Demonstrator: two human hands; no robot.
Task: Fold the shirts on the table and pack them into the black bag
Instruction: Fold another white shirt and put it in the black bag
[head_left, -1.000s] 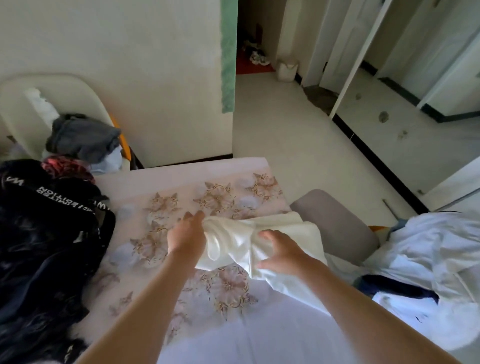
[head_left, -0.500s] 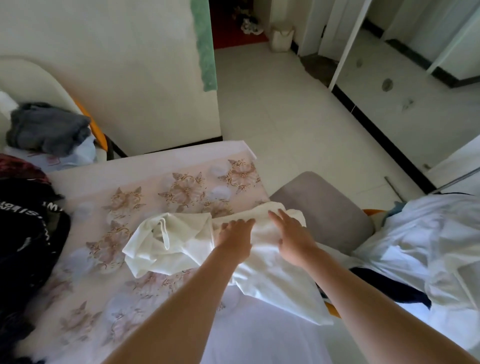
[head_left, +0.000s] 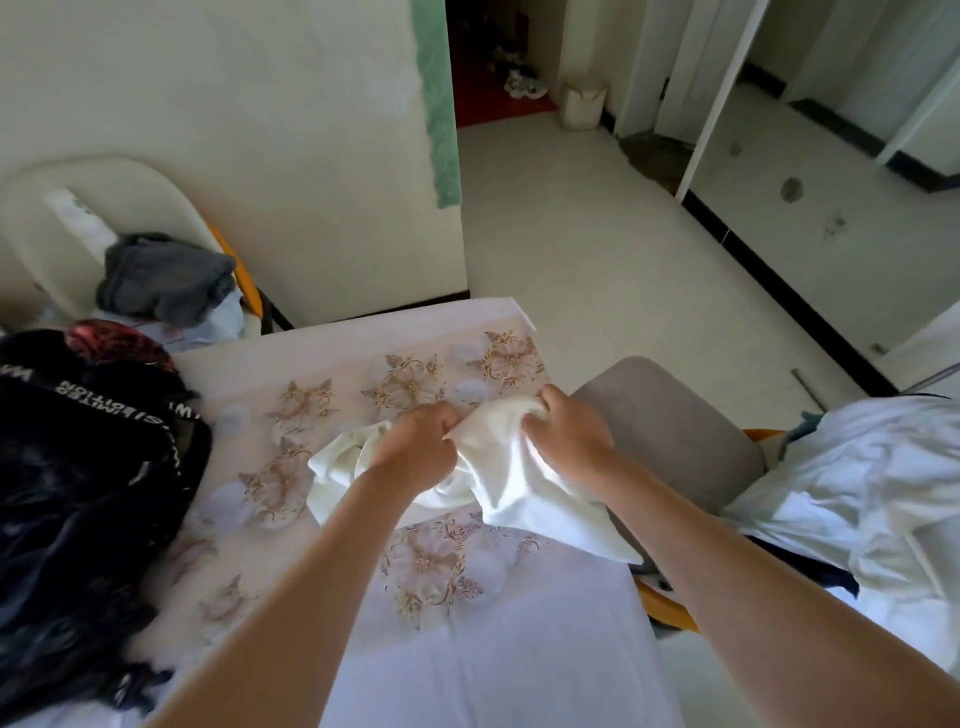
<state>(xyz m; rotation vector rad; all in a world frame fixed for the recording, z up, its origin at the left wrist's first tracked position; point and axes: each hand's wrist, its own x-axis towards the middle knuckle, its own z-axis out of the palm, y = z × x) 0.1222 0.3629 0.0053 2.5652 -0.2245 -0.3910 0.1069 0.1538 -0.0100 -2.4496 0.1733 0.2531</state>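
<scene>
Head view showed me that, within half a second, my hands had gone from lying flat on the white shirt (head_left: 519, 499) to gathering it. The left hand (head_left: 415, 447) and right hand (head_left: 569, 436), close together, each curled tight into the cloth near the table's (head_left: 363, 332) right edge. I judged the fold unfinished, the shirt bunched. The black bag (head_left: 78, 467) sat well apart at the left.

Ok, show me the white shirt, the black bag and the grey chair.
white shirt (head_left: 524, 488), head view, its lower fold
black bag (head_left: 93, 493), head view, its side
grey chair (head_left: 670, 431), head view, its seat
</scene>
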